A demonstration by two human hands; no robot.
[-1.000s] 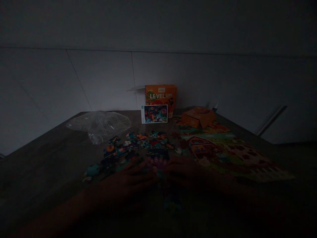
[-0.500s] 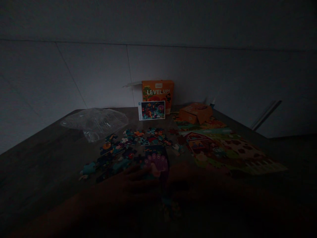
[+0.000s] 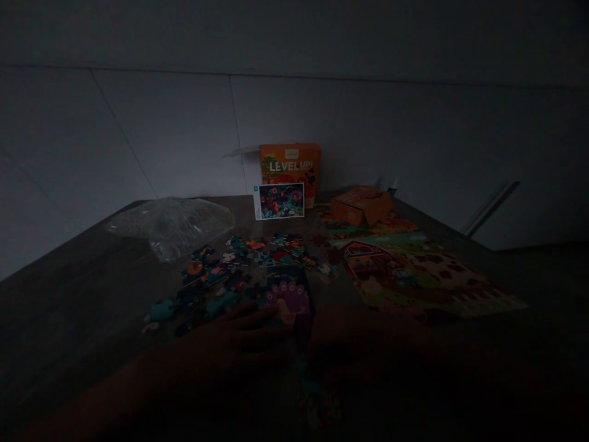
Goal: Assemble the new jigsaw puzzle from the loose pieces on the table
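Observation:
The picture is very dark. My left hand (image 3: 234, 334) reaches in from the lower left, fingers stretched out at the left edge of a partly joined jigsaw puzzle (image 3: 289, 298) with a purple, peacock-like figure. On the other side of that section is my right hand (image 3: 350, 331), its fingers lost in shadow; whether it holds a piece cannot be made out. More joined or loose pieces (image 3: 322, 405) lie below, between the hands. Loose puzzle pieces (image 3: 216, 288) are spread to the left of and beyond the joined section.
A picture card (image 3: 280, 201) leans against an orange "LEVEL UP!" box (image 3: 291, 161) by the wall. Crumpled clear plastic (image 3: 177, 224) lies at the back left. At right, a farm-scene puzzle (image 3: 414, 276) lies flat, with a smaller orange box (image 3: 361, 205) behind it.
The whole view has shifted slightly, with objects a little higher and further left. Both hands stay beside the peacock section; no piece is clearly seen to move.

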